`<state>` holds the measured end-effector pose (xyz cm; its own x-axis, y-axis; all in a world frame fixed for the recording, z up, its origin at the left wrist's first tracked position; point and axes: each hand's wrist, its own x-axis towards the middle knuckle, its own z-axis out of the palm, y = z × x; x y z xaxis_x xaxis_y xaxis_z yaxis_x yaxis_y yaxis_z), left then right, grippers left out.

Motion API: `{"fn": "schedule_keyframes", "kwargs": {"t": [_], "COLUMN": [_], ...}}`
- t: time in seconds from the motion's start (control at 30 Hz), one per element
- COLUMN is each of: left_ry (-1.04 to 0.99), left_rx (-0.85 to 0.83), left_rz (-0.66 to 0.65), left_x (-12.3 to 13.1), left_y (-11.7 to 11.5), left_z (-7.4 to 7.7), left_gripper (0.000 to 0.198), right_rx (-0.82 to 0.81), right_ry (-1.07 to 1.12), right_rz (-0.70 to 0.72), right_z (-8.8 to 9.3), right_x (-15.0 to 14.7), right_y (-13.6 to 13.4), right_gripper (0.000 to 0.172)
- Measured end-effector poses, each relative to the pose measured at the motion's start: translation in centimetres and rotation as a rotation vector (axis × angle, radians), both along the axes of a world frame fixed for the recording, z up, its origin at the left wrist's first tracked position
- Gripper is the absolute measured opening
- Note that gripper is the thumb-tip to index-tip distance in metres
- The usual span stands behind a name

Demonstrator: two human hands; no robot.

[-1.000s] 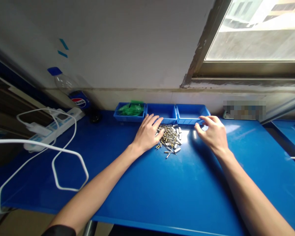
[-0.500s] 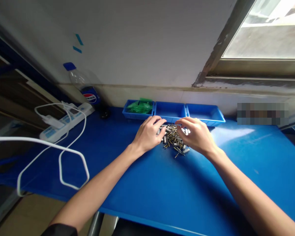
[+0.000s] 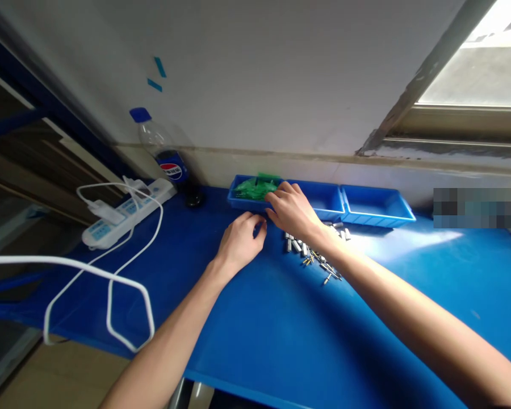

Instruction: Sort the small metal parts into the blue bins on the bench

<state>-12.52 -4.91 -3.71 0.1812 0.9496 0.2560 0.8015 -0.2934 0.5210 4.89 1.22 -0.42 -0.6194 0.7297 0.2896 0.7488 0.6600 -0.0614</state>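
Note:
My right hand (image 3: 292, 210) reaches over the front edge of the left blue bin (image 3: 249, 204). Its bent fingers are apart, close to the green plastic pieces (image 3: 253, 188), and I see nothing held in them. Just in front of that bin, my left hand (image 3: 241, 241) is low over the table, fingers curved and a gap showing between thumb and forefinger. No object shows in it. Under my right wrist and forearm lies a pile of small metal parts (image 3: 297, 246), silvery and brass-coloured, partly hidden by the arm.
Two more blue bins, a middle one (image 3: 330, 215) and a right one (image 3: 378, 218), continue the row along the wall. A cola bottle (image 3: 170, 165) stands at the back left. Beside it are a white power strip (image 3: 104, 232) and a looping white cable (image 3: 147, 295).
Both hands have left the pile of metal parts. My right hand has crossed left to the bin with green pieces; my left hand has shifted left. The camera view has turned slightly left.

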Motion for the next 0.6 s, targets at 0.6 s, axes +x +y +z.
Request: {"fn": "schedule_keyframes", "kwargs": {"t": [0.6], "left_ry": [-1.008], "left_rx": [-0.298], "left_rz": [-0.234], "left_x": [-0.3], "left_y": [0.4], "left_z": [0.4], "left_gripper": [0.067], "right_rx": [-0.081], "right_ry": [0.404], "right_rz": [0.241], "right_z": [4.7], "right_x": [2.4], "right_y": [-2.5], "right_gripper": [0.016]}}
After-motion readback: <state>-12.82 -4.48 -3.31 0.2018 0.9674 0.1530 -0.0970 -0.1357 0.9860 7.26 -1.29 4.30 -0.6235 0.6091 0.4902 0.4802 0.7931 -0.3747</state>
